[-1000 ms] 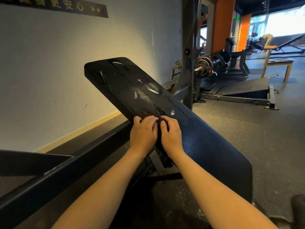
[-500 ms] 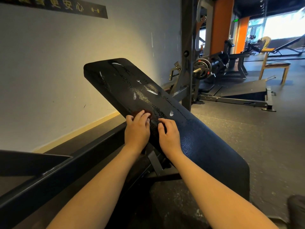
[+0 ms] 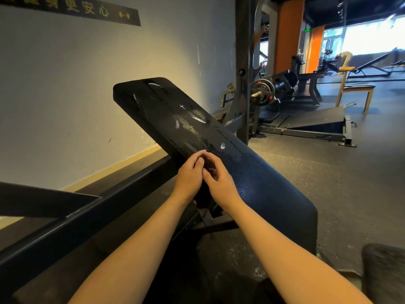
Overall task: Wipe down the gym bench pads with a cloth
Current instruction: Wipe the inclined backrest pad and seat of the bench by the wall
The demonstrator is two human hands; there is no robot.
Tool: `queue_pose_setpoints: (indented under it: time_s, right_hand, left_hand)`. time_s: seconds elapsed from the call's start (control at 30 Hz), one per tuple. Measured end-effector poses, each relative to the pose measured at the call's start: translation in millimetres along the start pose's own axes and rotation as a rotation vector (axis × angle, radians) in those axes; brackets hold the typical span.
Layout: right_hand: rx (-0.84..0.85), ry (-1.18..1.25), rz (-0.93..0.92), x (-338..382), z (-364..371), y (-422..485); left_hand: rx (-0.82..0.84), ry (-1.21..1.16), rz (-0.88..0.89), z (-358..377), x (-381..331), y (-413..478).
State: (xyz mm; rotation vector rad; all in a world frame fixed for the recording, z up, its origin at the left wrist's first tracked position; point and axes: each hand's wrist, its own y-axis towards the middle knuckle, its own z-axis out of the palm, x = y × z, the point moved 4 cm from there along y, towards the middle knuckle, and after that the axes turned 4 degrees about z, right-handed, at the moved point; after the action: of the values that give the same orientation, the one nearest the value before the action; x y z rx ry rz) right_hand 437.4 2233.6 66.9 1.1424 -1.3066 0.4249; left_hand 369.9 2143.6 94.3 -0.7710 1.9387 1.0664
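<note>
Bench pad point(image 3: 252, 172): black, inclined, running from 11 o'clock down to 4 o'clock across the view, its raised end toward the wall. Wet streaks point(image 3: 198, 118) and droplets lie on its upper half.

Left hand point(image 3: 188, 176) and right hand point(image 3: 221, 183): close together at the pad's near edge, just below centre of view. Fingers of both are curled inward toward each other, with the fingertips meeting over the pad surface. The gap between them is dark; a cloth cannot be made out there, so whether either hand pinches anything cannot be told.

Surroundings: steel upright point(image 3: 243, 62) at 12 o'clock behind the pad; weight plate point(image 3: 262, 93) at 1 o'clock; wooden stool point(image 3: 356, 88) at 2 o'clock; dark wall sign point(image 3: 72, 7) at 10 o'clock.
</note>
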Motion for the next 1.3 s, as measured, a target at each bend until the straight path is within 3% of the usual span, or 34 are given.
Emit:
queue_pose_setpoints:
  time_s: [0.13, 0.33, 0.5, 0.7, 0.97, 1.17, 1.3]
  right_hand:
    - [-0.042, -0.068, -0.025, 10.7, -0.9, 4.8]
    - [-0.304, -0.219, 0.005, 11.2, -23.4, 27.5]
    - [-0.039, -0.458, -0.071, -5.9, 16.1, 45.9]
    - [0.054, -0.417, -0.094, 3.2, 34.9, 96.6]
    - [-0.027, -0.409, -0.098, -3.6, 38.6, 112.8]
    - [-0.224, -0.454, 0.034, -21.3, 14.3, 90.1]
    - [-0.093, -0.437, -0.033, 8.8, 40.1, 89.3]
  left_hand:
    - [0.001, -0.098, 0.012, 2.7, -11.5, -1.9]
    - [-0.129, 0.302, 0.211, -26.5, 9.3, 11.8]
    - [-0.159, 0.544, 0.230, -47.2, 45.0, 33.6]
    - [-0.273, 0.579, 0.308, -34.2, 53.6, 51.1]
    - [-0.299, 0.551, 0.283, -27.9, 60.4, 48.4]
    - [-0.249, 0.576, 0.254, -28.6, 57.4, 45.5]
    - [-0.207, 0.544, 0.220, -29.7, 53.5, 43.9]
